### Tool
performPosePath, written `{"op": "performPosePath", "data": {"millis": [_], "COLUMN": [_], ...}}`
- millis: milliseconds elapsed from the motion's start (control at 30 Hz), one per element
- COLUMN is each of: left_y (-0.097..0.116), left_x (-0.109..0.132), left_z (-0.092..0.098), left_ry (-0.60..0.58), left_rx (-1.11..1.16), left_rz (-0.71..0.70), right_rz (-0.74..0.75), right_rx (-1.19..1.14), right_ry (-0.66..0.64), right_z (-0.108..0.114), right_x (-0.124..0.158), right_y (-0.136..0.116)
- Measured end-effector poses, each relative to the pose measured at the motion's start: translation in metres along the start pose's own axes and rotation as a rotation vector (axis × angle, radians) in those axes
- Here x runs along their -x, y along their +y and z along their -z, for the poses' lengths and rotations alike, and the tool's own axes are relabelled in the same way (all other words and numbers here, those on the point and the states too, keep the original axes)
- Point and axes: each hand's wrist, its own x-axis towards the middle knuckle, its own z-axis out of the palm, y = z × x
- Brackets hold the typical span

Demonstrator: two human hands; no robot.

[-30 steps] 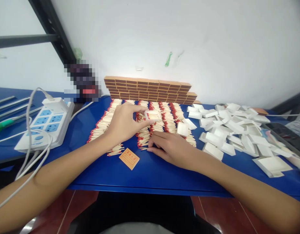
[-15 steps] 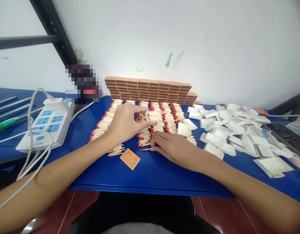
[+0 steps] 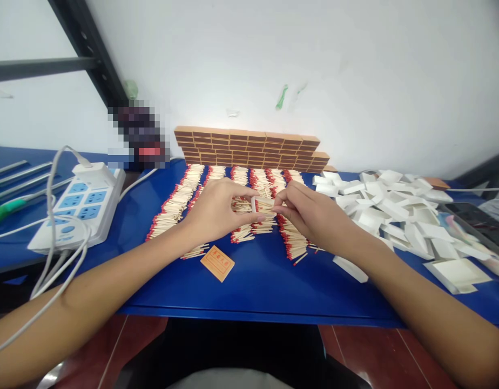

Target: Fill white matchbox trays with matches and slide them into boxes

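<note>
A small white matchbox tray [image 3: 254, 204] is pinched between the thumb and fingers of my left hand [image 3: 219, 208], raised over the rows of matches. Closed at the tray's right end, the fingertips of my right hand [image 3: 304, 210] hold pale matches [image 3: 266, 202] at the tray's opening; how many is hidden. Below and around both hands, red-tipped matches [image 3: 174, 208] lie in several long rows on the blue table [image 3: 249, 286]. An orange printed matchbox cover [image 3: 217, 263] lies flat in front of my left hand.
Behind the matches stands a stacked wall of closed matchboxes [image 3: 249, 148]. Many loose white trays [image 3: 395, 208] are heaped at the right, near a dark phone [image 3: 482, 221]. On the left sit a power strip [image 3: 81, 208] with white cables and green-handled tools [image 3: 8, 210].
My right hand has risen from the near ends of the match rows to the tray, and the match beside its fingertips has left that spot. My left hand stays nearly in place, holding the tray.
</note>
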Motion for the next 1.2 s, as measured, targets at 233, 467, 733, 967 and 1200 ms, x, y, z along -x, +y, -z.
{"op": "performPosePath", "data": {"millis": [233, 467, 733, 967, 1200], "left_y": [0.0, 0.002, -0.007, -0.005, -0.01], "left_x": [0.001, 0.0, 0.0, 0.0, 0.0], "left_z": [0.0, 0.001, 0.001, 0.002, 0.002], "left_ry": [-0.025, -0.007, 0.138, 0.131, 0.117], "left_rx": [0.12, 0.087, 0.061, 0.047, 0.005], "left_rz": [0.053, 0.028, 0.171, 0.173, 0.156], "right_rz": [0.088, 0.131, 0.141, 0.051, 0.102], "right_rx": [0.024, -0.037, -0.169, -0.169, -0.098], "right_ry": [0.101, 0.208, 0.04, -0.193, -0.196], "right_z": [-0.004, -0.007, -0.02, -0.038, -0.031], "right_x": [0.002, 0.001, 0.005, 0.005, 0.005], "right_y": [-0.001, -0.008, -0.025, -0.029, -0.028]}}
